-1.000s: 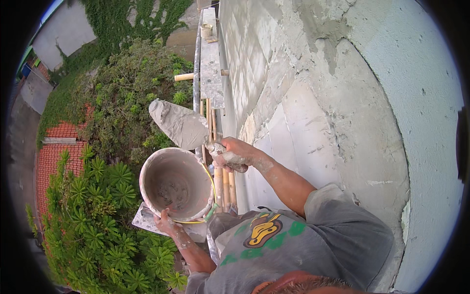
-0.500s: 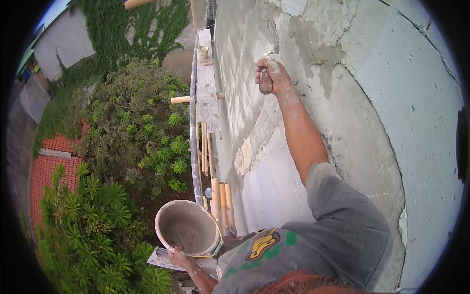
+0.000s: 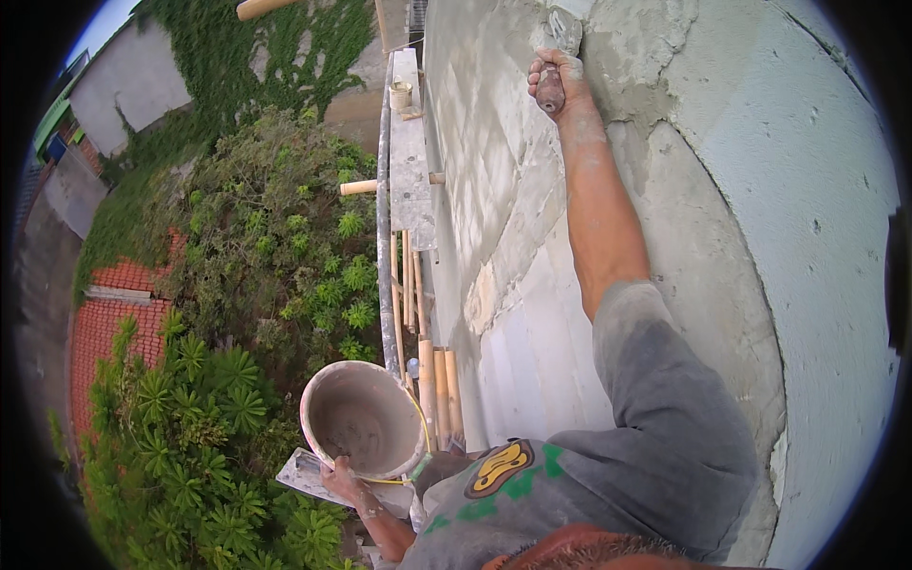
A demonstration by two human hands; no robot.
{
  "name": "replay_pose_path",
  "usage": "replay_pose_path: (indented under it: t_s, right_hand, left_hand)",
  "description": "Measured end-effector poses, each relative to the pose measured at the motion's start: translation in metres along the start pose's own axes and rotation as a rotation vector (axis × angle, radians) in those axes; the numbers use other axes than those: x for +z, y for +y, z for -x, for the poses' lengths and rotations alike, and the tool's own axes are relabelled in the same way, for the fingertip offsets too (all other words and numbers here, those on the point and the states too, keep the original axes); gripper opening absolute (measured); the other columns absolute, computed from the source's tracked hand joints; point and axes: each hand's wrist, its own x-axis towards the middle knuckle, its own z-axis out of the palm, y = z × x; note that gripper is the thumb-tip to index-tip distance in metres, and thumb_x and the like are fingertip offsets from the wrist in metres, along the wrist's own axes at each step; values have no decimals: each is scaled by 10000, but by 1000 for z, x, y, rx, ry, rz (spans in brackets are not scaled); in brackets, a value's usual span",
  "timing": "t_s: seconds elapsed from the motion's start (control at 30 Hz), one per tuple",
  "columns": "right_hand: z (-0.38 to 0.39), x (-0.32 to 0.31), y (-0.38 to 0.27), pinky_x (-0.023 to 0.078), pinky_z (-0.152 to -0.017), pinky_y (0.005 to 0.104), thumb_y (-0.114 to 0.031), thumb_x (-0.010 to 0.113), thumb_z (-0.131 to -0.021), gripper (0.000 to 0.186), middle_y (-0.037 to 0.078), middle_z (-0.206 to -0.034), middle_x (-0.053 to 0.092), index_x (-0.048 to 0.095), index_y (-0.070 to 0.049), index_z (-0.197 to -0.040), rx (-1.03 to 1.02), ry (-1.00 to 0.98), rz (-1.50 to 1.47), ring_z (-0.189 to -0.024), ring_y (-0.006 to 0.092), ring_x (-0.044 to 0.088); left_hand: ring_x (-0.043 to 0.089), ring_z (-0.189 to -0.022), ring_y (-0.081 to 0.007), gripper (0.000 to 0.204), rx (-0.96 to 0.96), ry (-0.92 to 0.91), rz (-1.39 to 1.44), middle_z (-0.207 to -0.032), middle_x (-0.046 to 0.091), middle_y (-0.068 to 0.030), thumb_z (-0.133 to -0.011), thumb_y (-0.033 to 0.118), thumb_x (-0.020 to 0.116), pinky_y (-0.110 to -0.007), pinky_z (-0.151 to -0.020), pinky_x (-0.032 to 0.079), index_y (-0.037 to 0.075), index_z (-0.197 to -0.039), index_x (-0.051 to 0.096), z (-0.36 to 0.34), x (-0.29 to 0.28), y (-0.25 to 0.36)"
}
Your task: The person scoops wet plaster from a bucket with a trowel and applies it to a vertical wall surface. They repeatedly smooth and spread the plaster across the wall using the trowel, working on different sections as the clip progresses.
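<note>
Hands both grip: right hand [image 3: 556,78] holds a trowel handle [image 3: 550,92] at the wall [image 3: 665,190], left hand [image 3: 344,478] a bucket [image 3: 361,418].

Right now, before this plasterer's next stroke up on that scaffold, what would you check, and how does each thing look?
1. Right hand gripped on the trowel handle: ok, fist closed round it.
2. Trowel blade against the wall: cannot tell, blade hidden by hand and mortar.
3. Left hand on the bucket rim: ok, fingers hold the lower rim.
4. Mortar left in the bucket: not ok, mostly smeared walls, little shows.
5. Footing on the scaffold planks: cannot tell, feet are out of view.
</note>
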Motion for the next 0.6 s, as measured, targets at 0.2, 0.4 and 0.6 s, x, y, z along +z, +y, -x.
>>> replay_pose_path:
  t_s: [0.2, 0.4, 0.6]
  right_hand:
    - [36, 11, 2, 510, -436, 354, -178, 675, -803, 181, 69, -684, 584, 568, -57, -884, -88, 59, 30, -530, 198, 597]
    - [53, 28, 50, 516, -407, 366, -177, 690, -791, 178, 67, -657, 583, 575, -42, -776, -167, 15, 220, -467, 184, 589]
    - [-29, 15, 94, 537, -433, 369, -189, 733, -775, 228, 72, -655, 585, 558, -43, -772, -148, 45, 343, -488, 185, 604]
  left_hand:
    - [552, -660, -187, 272, -48, -33, -219, -770, 615, -75, -652, 30, 561, -335, -636, 470, -89, -884, 638, 0, -20, -10]
    - [543, -642, -191, 235, -77, -5, -281, -745, 613, -88, -650, 46, 581, -360, -617, 458, -92, -835, 622, 18, -21, -14]
    - [530, -621, -206, 198, -114, 95, -283, -734, 601, -94, -635, 25, 586, -366, -628, 456, -86, -798, 594, 23, -29, -23]
